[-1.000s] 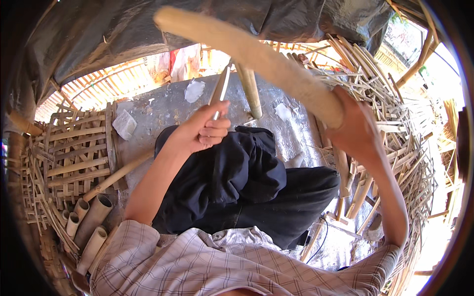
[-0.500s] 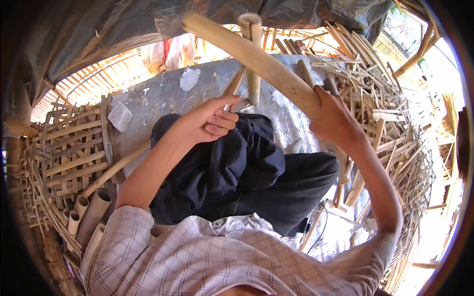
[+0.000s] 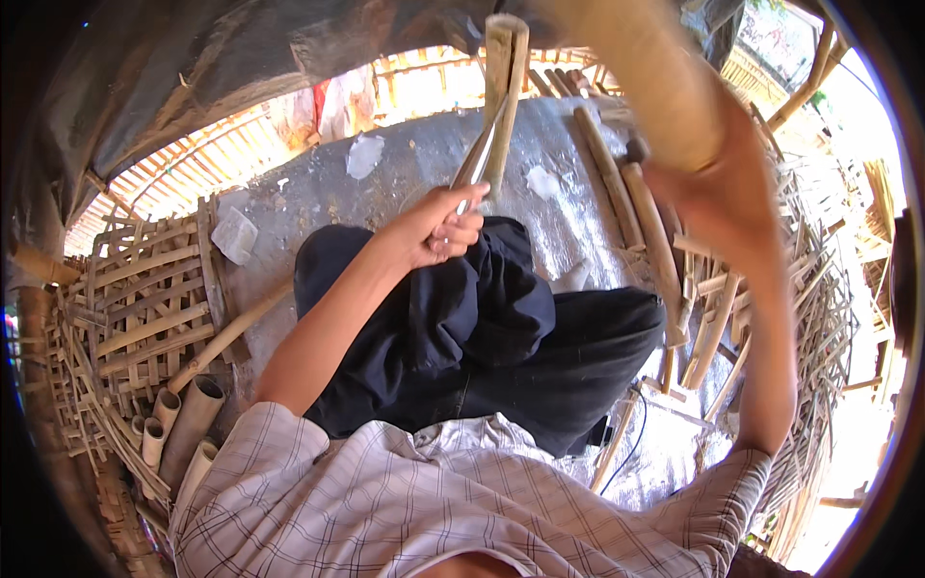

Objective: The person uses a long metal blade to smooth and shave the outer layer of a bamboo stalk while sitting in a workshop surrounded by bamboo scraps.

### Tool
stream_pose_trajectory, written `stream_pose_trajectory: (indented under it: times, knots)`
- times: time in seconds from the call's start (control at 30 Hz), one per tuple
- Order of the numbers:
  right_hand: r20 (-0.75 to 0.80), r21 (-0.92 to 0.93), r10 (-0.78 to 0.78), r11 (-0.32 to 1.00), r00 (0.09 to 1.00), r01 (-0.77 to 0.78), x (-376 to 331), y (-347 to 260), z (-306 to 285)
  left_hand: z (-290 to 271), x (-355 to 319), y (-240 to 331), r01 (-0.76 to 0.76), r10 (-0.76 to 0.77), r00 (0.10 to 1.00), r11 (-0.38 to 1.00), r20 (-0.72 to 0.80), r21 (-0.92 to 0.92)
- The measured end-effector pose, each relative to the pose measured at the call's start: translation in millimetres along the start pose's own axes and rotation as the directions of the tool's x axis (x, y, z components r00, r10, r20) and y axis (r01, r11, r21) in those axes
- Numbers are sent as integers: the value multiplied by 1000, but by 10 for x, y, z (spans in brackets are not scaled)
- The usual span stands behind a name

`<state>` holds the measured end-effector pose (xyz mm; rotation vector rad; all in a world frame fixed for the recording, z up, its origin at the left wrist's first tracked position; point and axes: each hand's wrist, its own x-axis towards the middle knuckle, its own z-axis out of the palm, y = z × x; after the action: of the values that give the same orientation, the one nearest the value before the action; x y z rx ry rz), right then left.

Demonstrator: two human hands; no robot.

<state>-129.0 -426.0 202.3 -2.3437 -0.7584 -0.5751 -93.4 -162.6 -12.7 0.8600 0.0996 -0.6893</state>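
Gripping a blade (image 3: pixel 477 157) and a thick wooden club (image 3: pixel 655 77) near a standing bamboo length (image 3: pixel 503 77)

At the left, a woven bamboo lattice (image 3: pixel 154 299) rests beside the grey floor (image 3: pixel 313 197), with several hollow bamboo tubes (image 3: pixel 196 416) bundled at its near end. A thin pole (image 3: pixel 241 332) slants from the tubes toward the person's dark trousers (image 3: pixel 434 332). On the far left of the floor lie a whitish block (image 3: pixel 234 236) and, farther off, a flat pale scrap (image 3: pixel 365 156).

Toward the middle, the left hand (image 3: pixel 445 229) is closed around the blade's near end, just beyond the folded legs. The blade points far and slightly right, its tip overlapping the bamboo length; whether the two touch, I cannot tell. The bamboo stands nearly upright on the floor, leaning a little, with a dark slit running down from its far end.

To the right, the right hand (image 3: pixel 718 183) clasps the club's near end, both blurred; the club slants far and left, and its other end is out of view. Under that arm lie bamboo poles (image 3: pixel 607 178), and at the far right spreads a tangled heap of bamboo strips (image 3: pixel 805 289).
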Motion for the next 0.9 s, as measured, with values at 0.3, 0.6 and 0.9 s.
stream_pose_trajectory:
  times: [0.3,0.6,0.9]
  knots:
    - [-86,-125,263,954,961,-273,-266,795,489,45,103,4,-43,42,999,996,-20,-80]
    - [270,-429,321,884,908,-185,-568,1445,1035,-204,388,-204,-55,46,997,983,-54,-176]
    - [-244,-222,-98,974,965,43,-80,638,59,-110,453,-292,-17,11,999,991,-46,-134]
